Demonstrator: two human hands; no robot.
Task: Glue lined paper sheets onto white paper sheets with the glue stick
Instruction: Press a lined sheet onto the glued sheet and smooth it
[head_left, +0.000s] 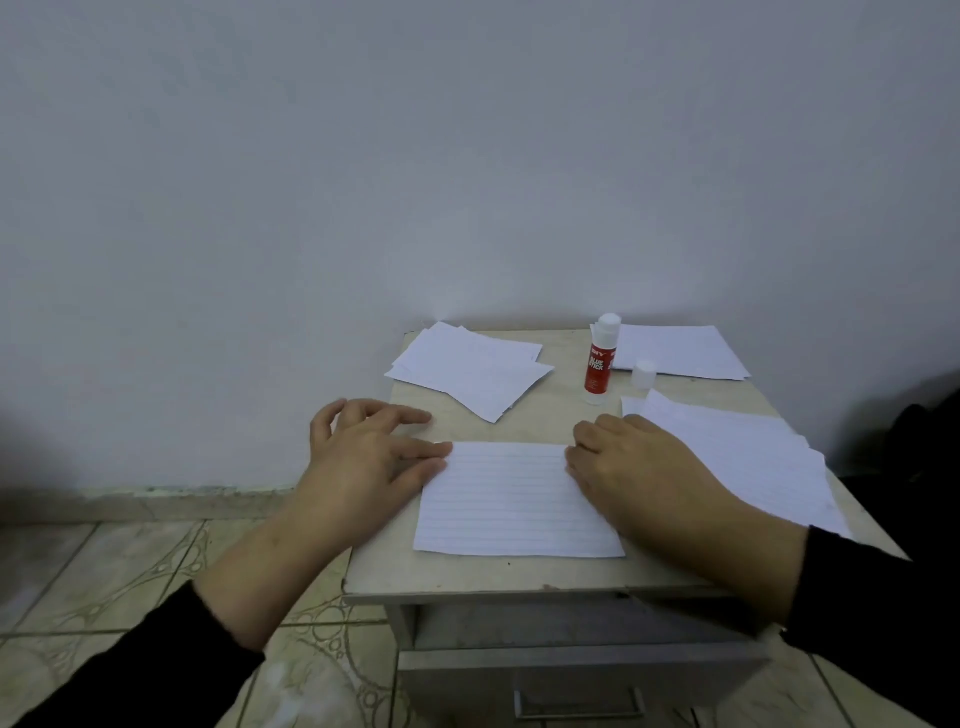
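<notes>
A lined paper sheet lies flat at the front middle of the small table. My left hand rests palm down with its fingertips on the sheet's left edge. My right hand presses flat on the sheet's right side. Neither hand grips anything. The red glue stick stands upright behind the sheet with its white glue tip exposed. Its white cap sits just right of it.
A loose pile of white sheets lies at the back left. More white sheets lie at the back right, and a stack of papers covers the right side. A drawer with a handle is below. The floor is tiled.
</notes>
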